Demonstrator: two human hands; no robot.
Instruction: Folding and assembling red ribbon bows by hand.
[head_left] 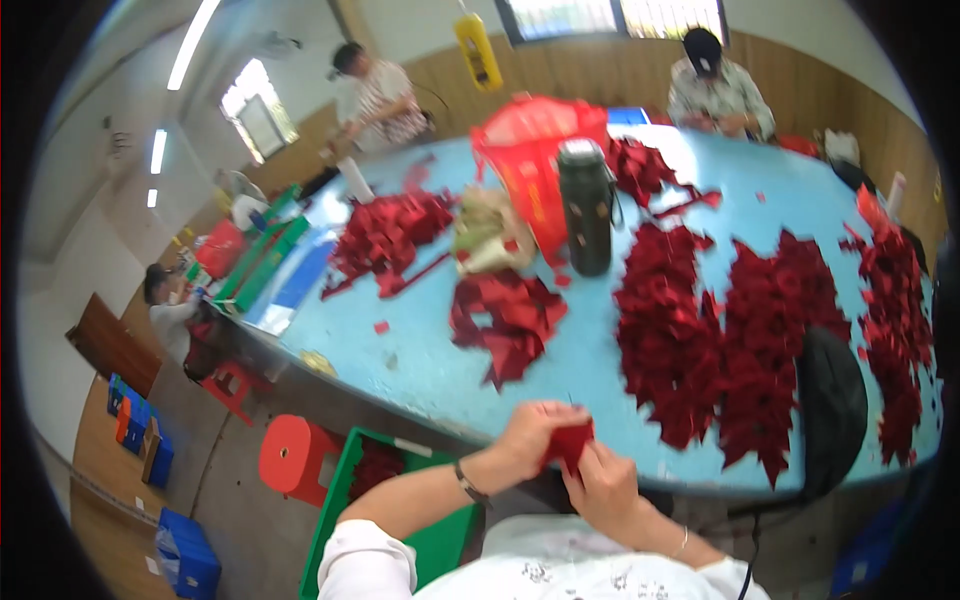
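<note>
Pinching a small red piece [570,441] between both hands, the left hand [527,438] curls closed over its top while the right hand [603,487] grips it from below, just off the blue surface [440,350]. Best done, I judge, with fingertips tight and edges aligned, clear of the red piles [700,340].
</note>
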